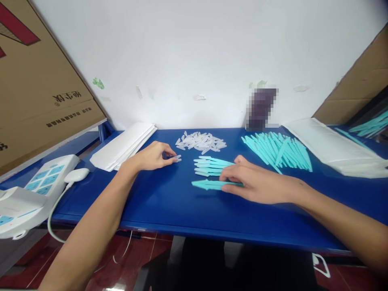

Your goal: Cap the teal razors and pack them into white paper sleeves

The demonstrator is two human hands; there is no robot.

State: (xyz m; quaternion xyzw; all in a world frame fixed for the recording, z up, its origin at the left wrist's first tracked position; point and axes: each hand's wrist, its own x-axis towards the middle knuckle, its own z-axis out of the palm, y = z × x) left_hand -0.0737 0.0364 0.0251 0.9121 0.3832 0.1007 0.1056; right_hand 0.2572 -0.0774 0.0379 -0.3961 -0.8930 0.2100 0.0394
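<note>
My left hand [154,157] rests low over the table, thumb and fingers pinching a small clear plastic cap [177,158]; a second one may be there too. Just beyond it lies a loose pile of similar clear caps [201,141]. My right hand [253,180] grips a teal eyebrow razor [207,185] between thumb and fingers, its tip pointing left. Under and behind those fingers sits a row of several more teal razors [209,165], side by side, partly covered by the hand. A bigger heap of teal razors [279,151] lies farther right.
The blue table [169,202] meets a white wall [194,60]. White envelopes [121,145] are stacked at left, a clear plastic packet [330,145] at right. A power strip [51,178] with a white plug and cable is near left. Cardboard boxes [39,81] flank the table. A blurred dark object [261,108] leans on the wall.
</note>
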